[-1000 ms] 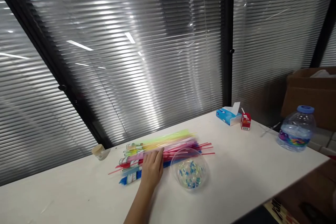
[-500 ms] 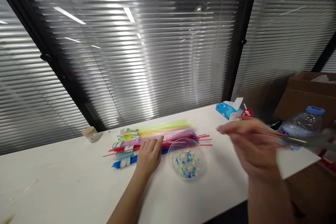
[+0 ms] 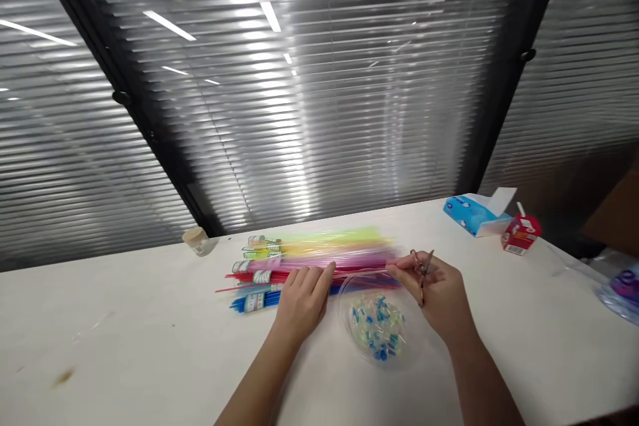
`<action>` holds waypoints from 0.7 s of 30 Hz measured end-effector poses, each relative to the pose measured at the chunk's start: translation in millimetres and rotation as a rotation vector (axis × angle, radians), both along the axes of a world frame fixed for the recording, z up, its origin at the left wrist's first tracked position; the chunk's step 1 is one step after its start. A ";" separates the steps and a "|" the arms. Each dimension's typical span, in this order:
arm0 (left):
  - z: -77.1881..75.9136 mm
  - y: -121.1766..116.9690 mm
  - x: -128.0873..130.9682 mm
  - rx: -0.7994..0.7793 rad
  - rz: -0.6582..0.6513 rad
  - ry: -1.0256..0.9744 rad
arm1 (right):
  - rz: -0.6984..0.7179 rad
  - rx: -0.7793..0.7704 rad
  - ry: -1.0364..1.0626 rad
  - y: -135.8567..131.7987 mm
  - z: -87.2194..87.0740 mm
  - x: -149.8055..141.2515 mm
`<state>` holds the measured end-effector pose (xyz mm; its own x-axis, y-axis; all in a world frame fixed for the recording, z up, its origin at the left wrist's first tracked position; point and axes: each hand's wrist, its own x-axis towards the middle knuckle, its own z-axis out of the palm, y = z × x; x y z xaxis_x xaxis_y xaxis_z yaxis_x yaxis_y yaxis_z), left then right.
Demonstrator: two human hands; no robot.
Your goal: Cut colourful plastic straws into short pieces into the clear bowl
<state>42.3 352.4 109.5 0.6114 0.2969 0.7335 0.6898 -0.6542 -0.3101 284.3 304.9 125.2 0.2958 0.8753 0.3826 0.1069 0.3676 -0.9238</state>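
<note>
Packs of long coloured straws (image 3: 324, 249) lie across the white table (image 3: 124, 346): green, yellow, pink, red and blue. My left hand (image 3: 302, 296) rests on them, fingers curled over the red and blue packs. My right hand (image 3: 436, 289) is closed round a small pair of scissors (image 3: 422, 263), their tips beside the right ends of the straws. A clear plastic bowl (image 3: 377, 326) with several small blue and clear cut pieces sits between my hands, just in front of the straws.
A small capped jar (image 3: 196, 239) stands at the back left by the window blinds. A blue tissue box (image 3: 474, 214) and a red drink carton (image 3: 519, 239) sit at the back right. A water bottle (image 3: 624, 289) shows at the right edge.
My right hand came in from the right, blurred half a second ago, and now sits by the bowl with scissors. The view swung right and down. My left hand stayed on the straws.
</note>
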 end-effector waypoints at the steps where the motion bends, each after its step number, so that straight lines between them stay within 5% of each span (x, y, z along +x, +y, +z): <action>1: 0.5 -0.4 0.0 0.001 0.003 0.005 | 0.006 -0.012 0.016 -1.3 -0.7 -1.2; 8: 13.1 -7.5 5.3 0.015 -0.001 -0.017 | 0.017 -0.084 0.110 -9.5 0.2 -4.8; 12: 21.3 -22.2 15.4 -0.017 -0.076 -0.007 | 0.137 -0.147 0.128 -11.5 -2.4 -6.0; 21: 20.6 -30.4 19.8 -0.125 -0.032 -0.034 | 0.221 -0.250 0.168 -16.0 -2.6 -11.2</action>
